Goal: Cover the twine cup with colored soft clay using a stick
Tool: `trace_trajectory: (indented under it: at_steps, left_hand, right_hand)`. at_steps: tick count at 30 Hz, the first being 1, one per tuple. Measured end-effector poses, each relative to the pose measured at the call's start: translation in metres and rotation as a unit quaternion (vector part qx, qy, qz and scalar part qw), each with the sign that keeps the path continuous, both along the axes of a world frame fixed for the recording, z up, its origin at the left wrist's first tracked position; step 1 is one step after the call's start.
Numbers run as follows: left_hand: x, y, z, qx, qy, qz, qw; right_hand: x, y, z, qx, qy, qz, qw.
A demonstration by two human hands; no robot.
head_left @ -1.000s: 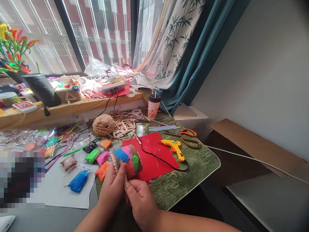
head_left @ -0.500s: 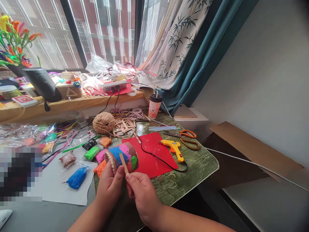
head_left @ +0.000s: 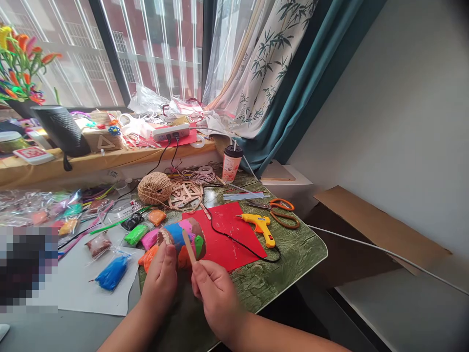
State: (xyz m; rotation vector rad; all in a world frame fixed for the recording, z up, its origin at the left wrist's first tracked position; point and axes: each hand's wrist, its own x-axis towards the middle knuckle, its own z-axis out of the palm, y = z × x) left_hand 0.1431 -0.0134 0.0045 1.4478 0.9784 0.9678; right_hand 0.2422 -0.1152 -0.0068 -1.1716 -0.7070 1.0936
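My left hand (head_left: 161, 274) is closed around the near end of a clay-covered cylinder (head_left: 178, 233), tilted on its side. Patches of blue, pink, green, orange and brown clay cover its wall, and a pale scalloped rim shows at the end by my thumb. Between the thumb and fingers of my right hand (head_left: 216, 288) is a wooden craft stick (head_left: 189, 248), its upper tip at the clay surface; whether it presses in, I cannot tell. Bags of orange clay (head_left: 148, 258), pink clay (head_left: 150, 238) and green clay (head_left: 136, 234) lie just left of the cylinder.
A yellow glue gun (head_left: 261, 226) rests on red paper (head_left: 230, 254), its black cord trailing across. Orange-handled scissors (head_left: 282, 212), a lidded drink cup (head_left: 232, 164) and a twine ball (head_left: 154, 188) stand behind. A blue clay bag (head_left: 112, 273) lies on white paper (head_left: 98, 303) at left.
The cylinder has turned in my left hand, so an orange patch now shows on its lower side. My left thumb has shifted, and the stick remains in my right hand. The view has moved slightly.
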Motion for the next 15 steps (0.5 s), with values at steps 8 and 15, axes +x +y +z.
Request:
trace_trajectory:
  at_steps: [8, 15]
  left_hand:
    - [-0.006, 0.006, -0.003, 0.057, 0.056, -0.020, 0.997]
    - [-0.004, 0.011, -0.008, 0.071, 0.081, -0.025, 0.994]
  right_hand:
    - [-0.002, 0.008, 0.004, -0.040, 0.039, 0.034, 0.998]
    - [0.022, 0.006, 0.004, -0.046, -0.074, 0.024, 0.996]
